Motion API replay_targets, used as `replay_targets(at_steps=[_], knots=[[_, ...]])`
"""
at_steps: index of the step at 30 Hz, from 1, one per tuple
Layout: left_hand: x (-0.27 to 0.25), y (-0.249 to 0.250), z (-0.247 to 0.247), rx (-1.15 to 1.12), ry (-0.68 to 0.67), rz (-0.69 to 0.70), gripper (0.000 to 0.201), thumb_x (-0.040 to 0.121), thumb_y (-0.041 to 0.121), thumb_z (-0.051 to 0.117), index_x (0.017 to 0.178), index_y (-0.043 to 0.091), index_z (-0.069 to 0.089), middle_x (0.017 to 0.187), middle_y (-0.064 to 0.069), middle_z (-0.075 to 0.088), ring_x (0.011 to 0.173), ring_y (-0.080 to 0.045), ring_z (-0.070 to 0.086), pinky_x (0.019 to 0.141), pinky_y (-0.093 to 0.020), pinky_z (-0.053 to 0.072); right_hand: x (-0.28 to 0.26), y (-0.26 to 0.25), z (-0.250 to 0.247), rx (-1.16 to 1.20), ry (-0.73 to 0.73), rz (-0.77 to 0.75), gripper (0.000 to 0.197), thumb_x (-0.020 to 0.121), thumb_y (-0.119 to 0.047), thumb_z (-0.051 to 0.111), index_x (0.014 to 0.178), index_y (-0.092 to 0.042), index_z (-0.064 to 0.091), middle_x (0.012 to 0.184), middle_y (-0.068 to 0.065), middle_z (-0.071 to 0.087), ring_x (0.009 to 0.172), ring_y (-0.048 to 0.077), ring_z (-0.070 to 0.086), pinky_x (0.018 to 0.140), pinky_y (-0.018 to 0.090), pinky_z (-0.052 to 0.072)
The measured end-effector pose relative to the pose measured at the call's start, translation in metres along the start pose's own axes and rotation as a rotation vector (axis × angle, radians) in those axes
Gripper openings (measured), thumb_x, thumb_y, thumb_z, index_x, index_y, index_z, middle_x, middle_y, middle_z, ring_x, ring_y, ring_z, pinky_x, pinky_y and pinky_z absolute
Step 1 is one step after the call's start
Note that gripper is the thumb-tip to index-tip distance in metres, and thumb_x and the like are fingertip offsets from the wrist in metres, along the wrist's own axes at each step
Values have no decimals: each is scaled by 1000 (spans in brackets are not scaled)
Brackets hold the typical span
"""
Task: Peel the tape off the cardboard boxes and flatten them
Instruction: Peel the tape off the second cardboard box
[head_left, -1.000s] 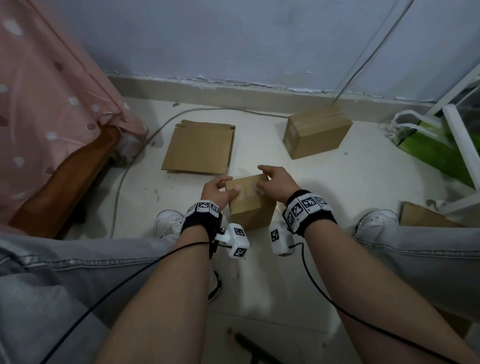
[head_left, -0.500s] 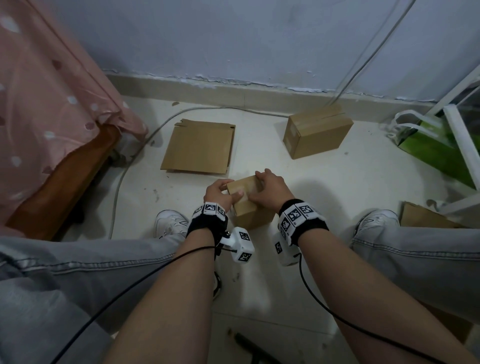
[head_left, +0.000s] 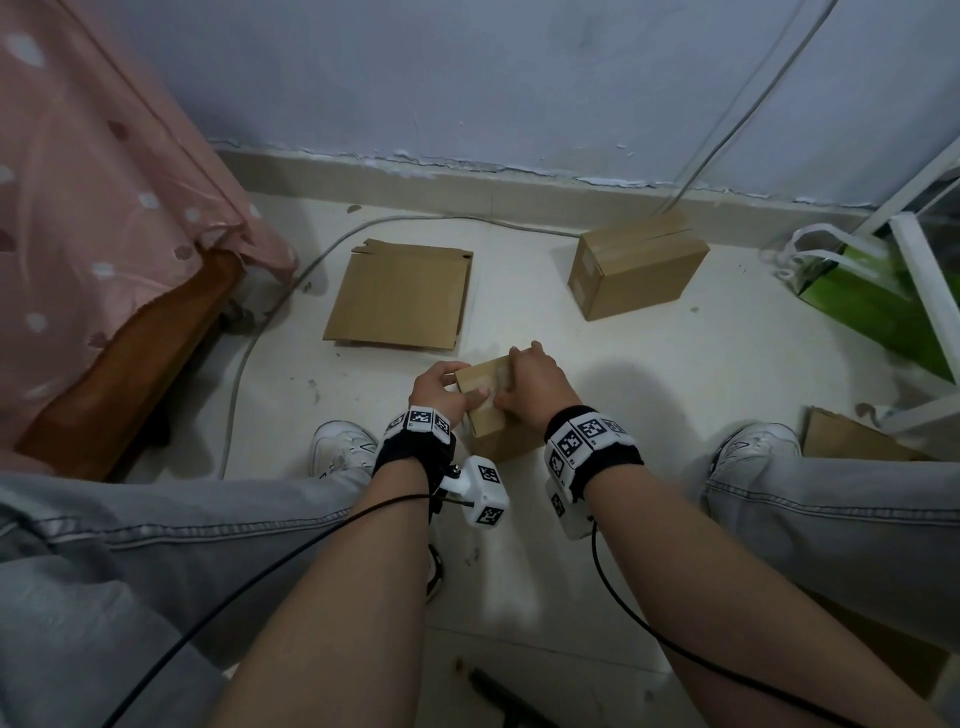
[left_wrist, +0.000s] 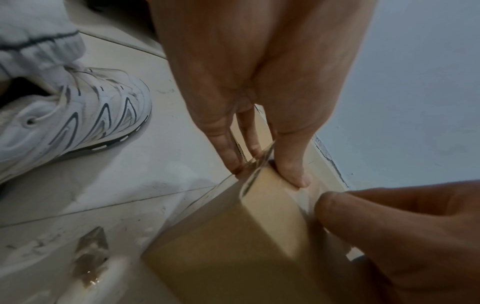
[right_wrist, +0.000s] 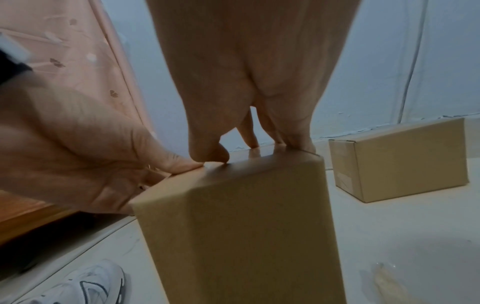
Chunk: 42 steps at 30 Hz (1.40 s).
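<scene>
The small box (head_left: 491, 410) stands on the floor between the person's feet, its clear tape (left_wrist: 255, 164) apparently just lifting at one edge. One flattened box (head_left: 400, 299) lies beyond; a sealed box (head_left: 636, 265) waits near the wall. The left hand (head_left: 441, 387) grips the box's side; the right hand (head_left: 532, 384) curls over its top, thumb at the tape.

Pale tiled floor (head_left: 649, 395) under me. On it: small box (head_left: 498, 436) at frame centre, flattened cardboard (head_left: 400, 296) upper-centre, taped box (head_left: 636, 270) upper right, my sneakers (head_left: 340, 449) lower-centre, grey cable (head_left: 249, 353) left.
</scene>
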<state>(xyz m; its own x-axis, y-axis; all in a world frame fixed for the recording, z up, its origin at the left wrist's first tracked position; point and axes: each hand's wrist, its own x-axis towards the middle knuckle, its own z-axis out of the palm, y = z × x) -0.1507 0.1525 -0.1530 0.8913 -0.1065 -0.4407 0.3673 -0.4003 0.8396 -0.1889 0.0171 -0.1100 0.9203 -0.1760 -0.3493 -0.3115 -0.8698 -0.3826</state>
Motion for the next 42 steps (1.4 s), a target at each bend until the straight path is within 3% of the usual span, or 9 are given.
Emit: replay_targets(at_steps=[5,11,16,19,22,25,30,35,42], knots=[[-1,0,-2,10,-10,-9,44,74,11,82,115,18,66,107,-1,65,100,-19,62,86,-28,49,-4,6,0,62,22,-18,35,92,-28,56,118,-5,54,121,17,49,107,37,56,97,44,44],[-2,1,-3,-14,-29,-24,46,75,10,81,117,16,65,105,-1,64,99,-17,60,83,-26,47,-11,16,-7,111,-17,-30,63,90,-29,67,144,-9,42,148,18,36,129,38,45,108,39,35],[-3,0,-2,-56,-31,-32,46,76,8,81,119,14,65,107,-2,65,97,-17,60,81,-25,45,-11,16,9,207,144,-22,23,89,-15,66,111,-9,67,137,13,49,123,34,51,107,40,38],[-3,1,-3,-58,-33,-34,46,75,8,81,118,15,65,109,-3,66,96,-17,61,80,-25,46,-11,11,15,-30,173,-79,13,91,-15,58,97,-10,69,128,10,53,128,30,44,116,52,20],[-1,1,-3,-55,-24,-31,45,75,8,81,117,17,65,111,-4,66,95,-17,61,78,-25,47,-14,6,17,-265,123,-179,34,85,-18,63,118,-8,62,141,12,45,143,30,26,118,57,-3],[-2,0,-2,-46,-25,-23,45,76,7,80,118,16,65,110,-5,66,96,-18,61,79,-25,47,-15,2,21,-343,109,-234,47,79,-12,64,123,1,53,126,18,48,130,33,38,120,53,5],[-2,1,-3,-20,-27,-8,46,75,9,81,117,15,64,110,-5,65,99,-18,61,82,-27,48,-15,-1,20,-362,159,-218,30,82,2,54,112,4,55,114,17,43,111,34,41,104,39,30],[-2,0,-5,-12,-32,-11,42,75,10,82,112,18,63,107,-4,65,96,-19,61,81,-26,47,-15,1,14,-353,281,-119,33,84,10,40,115,8,51,115,21,45,106,33,41,92,35,38],[1,-1,-4,-14,-8,-23,38,72,13,84,101,24,63,100,-1,66,99,-21,65,88,-32,53,0,19,-9,-23,118,49,30,94,0,40,122,7,46,127,23,45,118,38,47,101,39,39]])
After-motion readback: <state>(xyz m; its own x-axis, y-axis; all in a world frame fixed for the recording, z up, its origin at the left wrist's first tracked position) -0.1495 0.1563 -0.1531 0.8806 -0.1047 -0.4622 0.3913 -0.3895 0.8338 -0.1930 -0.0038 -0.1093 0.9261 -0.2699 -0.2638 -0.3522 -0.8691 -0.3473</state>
